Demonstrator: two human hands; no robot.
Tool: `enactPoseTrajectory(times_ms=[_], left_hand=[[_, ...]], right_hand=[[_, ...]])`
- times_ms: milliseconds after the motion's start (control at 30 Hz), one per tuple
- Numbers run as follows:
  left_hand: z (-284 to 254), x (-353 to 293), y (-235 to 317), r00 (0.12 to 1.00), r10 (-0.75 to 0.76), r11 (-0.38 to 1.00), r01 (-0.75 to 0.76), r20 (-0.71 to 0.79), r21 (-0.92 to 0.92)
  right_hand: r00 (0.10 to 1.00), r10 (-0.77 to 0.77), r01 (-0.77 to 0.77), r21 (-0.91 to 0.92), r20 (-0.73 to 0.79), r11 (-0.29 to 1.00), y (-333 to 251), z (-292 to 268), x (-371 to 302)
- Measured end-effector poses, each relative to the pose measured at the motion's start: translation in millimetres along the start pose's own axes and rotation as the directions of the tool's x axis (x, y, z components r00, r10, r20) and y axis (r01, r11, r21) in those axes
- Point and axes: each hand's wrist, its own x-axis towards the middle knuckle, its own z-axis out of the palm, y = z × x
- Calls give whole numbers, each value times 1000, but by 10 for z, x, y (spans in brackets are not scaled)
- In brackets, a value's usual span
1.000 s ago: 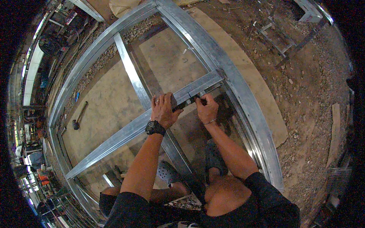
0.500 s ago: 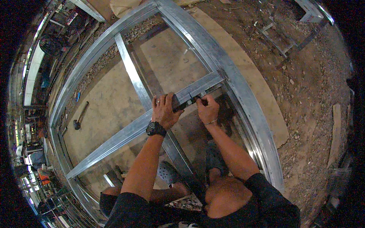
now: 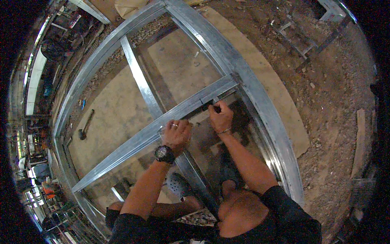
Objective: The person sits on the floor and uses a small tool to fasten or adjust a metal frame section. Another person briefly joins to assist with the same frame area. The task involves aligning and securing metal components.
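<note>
A metal crossbar runs slantwise through a large silvery metal frame lying on the ground. At its lower edge, toward the right side, my right hand pinches a small dark tool, whose exact kind I cannot make out. A thin dark part of it reaches onto the bar's face. My left hand, with a ring and a black watch, is closed with curled fingers just below the bar, near the joint with a lower metal strut. What it holds, if anything, is hidden.
A hammer lies on the board inside the frame's left part. Another strut meets the crossbar from above. My shoe stands within the frame. Dirt and stones spread out at right; assorted workshop clutter lines the left.
My left hand has come off the crossbar's top, moving down toward me, and its fingers have curled in. My right hand stays almost in place with the small dark tool.
</note>
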Motion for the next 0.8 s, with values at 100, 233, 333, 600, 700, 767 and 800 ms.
enactPoseTrajectory(times_ms=[100,233,333,600,700,767,800], left_hand=[[66,55,355,980,-48,998,54,191,-26],[330,355,786,775,-163,979,202,610,5],[850,337,987,752,-232,811,500,617,-305],[1396,168,1110,767,-531,660,641,360,-392],[296,493,911,791,-604,700,466,-100,-541],[-50,785,605,793,-524,828,389,-310,-405],[-235,929,431,827,-470,851,331,-310,-408]], right_hand=[[1000,-12,12,-12,-17,1000,92,-17,31],[1000,3,-2,-32,23,999,-1,-22,31],[994,65,-61,-52,90,997,-70,-67,31],[999,-12,14,-27,47,1000,131,13,4],[999,-34,36,-58,23,998,140,-52,-13],[995,-97,98,-60,13,993,153,-49,-34],[990,-142,142,-35,10,989,72,-15,-30]])
